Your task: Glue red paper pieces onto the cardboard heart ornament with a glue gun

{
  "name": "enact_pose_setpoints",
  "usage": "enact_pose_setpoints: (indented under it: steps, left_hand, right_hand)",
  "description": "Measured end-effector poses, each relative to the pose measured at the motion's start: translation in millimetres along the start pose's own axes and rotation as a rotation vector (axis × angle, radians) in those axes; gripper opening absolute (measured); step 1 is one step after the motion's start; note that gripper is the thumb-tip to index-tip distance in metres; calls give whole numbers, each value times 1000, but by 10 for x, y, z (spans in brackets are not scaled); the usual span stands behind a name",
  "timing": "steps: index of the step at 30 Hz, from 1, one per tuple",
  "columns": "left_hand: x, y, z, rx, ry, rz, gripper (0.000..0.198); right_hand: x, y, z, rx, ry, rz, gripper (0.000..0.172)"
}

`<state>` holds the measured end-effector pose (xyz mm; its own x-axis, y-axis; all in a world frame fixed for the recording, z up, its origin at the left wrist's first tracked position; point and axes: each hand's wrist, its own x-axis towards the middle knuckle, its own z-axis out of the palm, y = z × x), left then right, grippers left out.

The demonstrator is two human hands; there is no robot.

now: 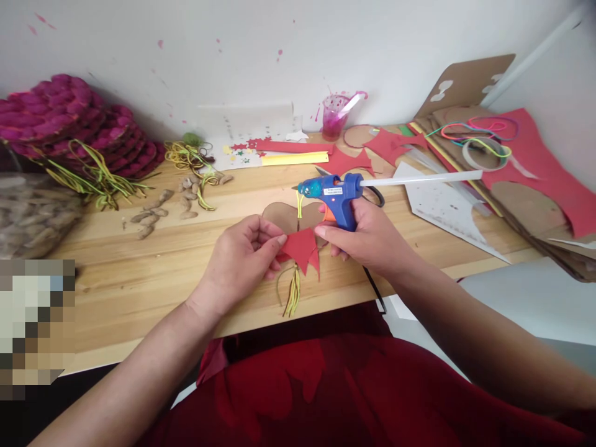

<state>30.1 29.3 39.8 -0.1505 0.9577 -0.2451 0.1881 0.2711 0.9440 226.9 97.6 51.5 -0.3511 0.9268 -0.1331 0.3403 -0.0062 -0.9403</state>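
Note:
My left hand (242,257) is closed in a pinch on a jagged red foam cutout (302,249), with thin yellow-green strands (292,295) hanging below it. My right hand (367,239) grips a blue hot glue gun (333,195) whose nozzle points left and whose white glue stick (419,179) juts out to the right; a fingertip of that hand also touches the red cutout. Both hands hover over the wooden table (153,279), just in front of a brown cardboard shape (284,217).
Magenta woven pieces (69,121) are stacked at far left, with yellow-green strands (93,177) and several seed pods (186,192) nearby. A pink cup (335,115), red and yellow strips (293,152), cardboard sheets (465,81), red foam (549,167) and a tape roll (487,152) lie behind and right.

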Motion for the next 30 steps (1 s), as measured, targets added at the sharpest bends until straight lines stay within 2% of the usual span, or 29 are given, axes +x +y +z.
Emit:
enact_pose_setpoints:
  steps: [3, 7, 14, 18, 20, 22, 25, 28, 30]
  left_hand:
    - [6, 10, -7, -37, -35, -5, 20]
    - [18, 17, -24, -58, -137, 46, 19]
    - [76, 131, -168, 186, -318, 323, 15]
    - [113, 247, -159, 133, -398, 369, 15]
    - [117, 267, -122, 48, -348, 343, 22]
    - [95, 252, -83, -20, -233, 295, 31]
    - [4, 181, -29, -113, -104, 208, 35]
    - [-106, 96, 26, -184, -93, 148, 31]
    - [-141, 61, 44, -204, -81, 135, 26]
  right_hand:
    - [-4, -15, 7, 20, -29, 5, 35]
    - [-14, -40, 4, 38, -55, 12, 30]
    - [-54, -116, -64, 96, -50, -22, 36]
    - [-126, -164, -36, 110, -133, -49, 33]
    - [-162, -168, -5, 124, -116, -44, 28]
    - [-191, -156, 22, 156, -62, -20, 25]
    - [-212, -113, 47, 227, 24, 13, 30]
    - [-214, -60, 65, 287, 80, 24, 35]
    - [-213, -31, 78, 318, 71, 23, 34]
